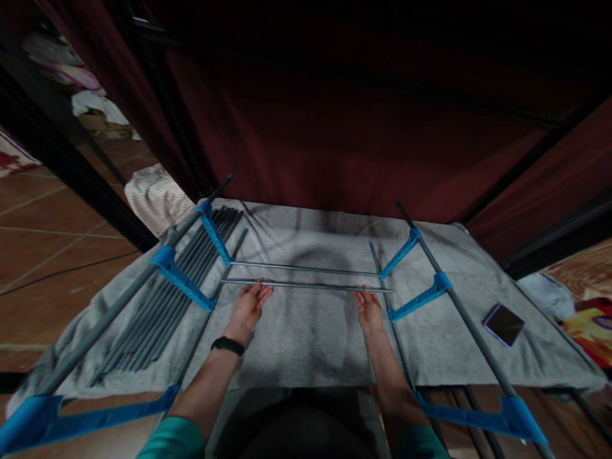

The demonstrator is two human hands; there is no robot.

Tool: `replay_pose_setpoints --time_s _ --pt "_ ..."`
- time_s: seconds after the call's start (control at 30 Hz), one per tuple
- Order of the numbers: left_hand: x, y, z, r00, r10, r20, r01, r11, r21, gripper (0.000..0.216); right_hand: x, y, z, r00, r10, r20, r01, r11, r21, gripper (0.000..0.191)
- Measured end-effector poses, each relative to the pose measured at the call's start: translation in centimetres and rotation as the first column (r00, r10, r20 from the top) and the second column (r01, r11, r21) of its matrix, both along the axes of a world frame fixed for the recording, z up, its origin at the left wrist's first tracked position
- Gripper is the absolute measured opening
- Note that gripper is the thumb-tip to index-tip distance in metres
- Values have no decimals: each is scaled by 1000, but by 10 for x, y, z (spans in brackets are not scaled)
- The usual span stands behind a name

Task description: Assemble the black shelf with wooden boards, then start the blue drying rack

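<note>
A thin grey metal tube [310,286] lies crosswise in front of me. My left hand [251,305] pinches it near its left end, and my right hand [368,308] holds it near the right end, fingers closed around or under it. Just beyond runs a second cross tube [306,268], spanning two side frames. The left frame has grey poles and blue plastic brackets [184,285]; the right frame carries matching blue brackets [421,298]. The held tube's ends lie close to the frames' inner poles; whether they are seated I cannot tell.
Several loose grey tubes [176,299] lie in a bundle at the left. A phone [503,324] rests on the right of the grey blanket [310,344]. Dark red curtains [325,140] and black posts [167,95] border the far side. Tiled floor [52,255] shows at left.
</note>
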State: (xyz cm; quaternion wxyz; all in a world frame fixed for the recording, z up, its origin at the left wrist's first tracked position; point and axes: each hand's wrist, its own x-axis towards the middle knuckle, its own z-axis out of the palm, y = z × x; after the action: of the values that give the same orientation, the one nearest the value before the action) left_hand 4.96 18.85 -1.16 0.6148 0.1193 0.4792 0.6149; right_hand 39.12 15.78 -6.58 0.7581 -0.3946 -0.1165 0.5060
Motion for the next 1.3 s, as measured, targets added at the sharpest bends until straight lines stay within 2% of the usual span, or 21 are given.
replay_pose_setpoints --time_s 0.1,0.23,0.37,0.43,0.5,0.57,0.67,0.73,0.8,0.93,1.0,1.17,1.23,1.3 --pt "5 -3 2 993 -53 -109 56 998 20 10 2 0 -4 1000 2 -6 -2 1000 7 27" --pt "12 -4 0 966 -112 -232 118 993 11 10 2 -2 -5 1000 -4 24 3 1000 30 15" --pt "17 -8 -3 879 -163 -449 207 977 51 9 2 -3 -1 1000 13 26 -15 999 50 16" --pt "18 -13 -2 816 -134 -562 229 968 103 12 2 -4 1 1000 21 21 -22 998 52 16" --pt "19 -20 1 688 -54 -723 274 943 190 12 2 -3 1 999 29 25 -30 999 45 16" --pt "19 -25 4 467 44 -883 381 891 246 15 3 -3 1 999 33 34 -34 999 28 14" --pt "19 -26 8 169 125 -978 580 790 201 37 4 -2 -1 998 30 48 -30 1000 1 11" --pt "18 -23 8 70 156 -985 658 735 163 45 5 -2 -2 999 26 47 -25 1000 -16 10" --pt "15 -17 7 33 162 -986 687 713 140 44 5 -2 -2 999 21 30 -20 999 -30 11" --pt "9 -10 6 -1 128 -992 688 720 92 36 5 -3 -1 1000 9 -5 -9 999 -41 15" --pt "6 -8 6 9 116 -993 681 727 91 32 5 -4 -2 1000 1 6 -1 1000 -26 15" --pt "3 -8 6 106 98 -989 663 735 144 27 4 -4 -4 999 7 46 -6 1000 -27 15" --pt "3 -7 5 107 84 -991 664 735 134 26 5 -2 -4 999 -2 39 4 998 -58 14" --pt "2 -7 4 68 73 -995 671 735 99 25 5 -1 -4 999 -10 33 13 997 -82 11"
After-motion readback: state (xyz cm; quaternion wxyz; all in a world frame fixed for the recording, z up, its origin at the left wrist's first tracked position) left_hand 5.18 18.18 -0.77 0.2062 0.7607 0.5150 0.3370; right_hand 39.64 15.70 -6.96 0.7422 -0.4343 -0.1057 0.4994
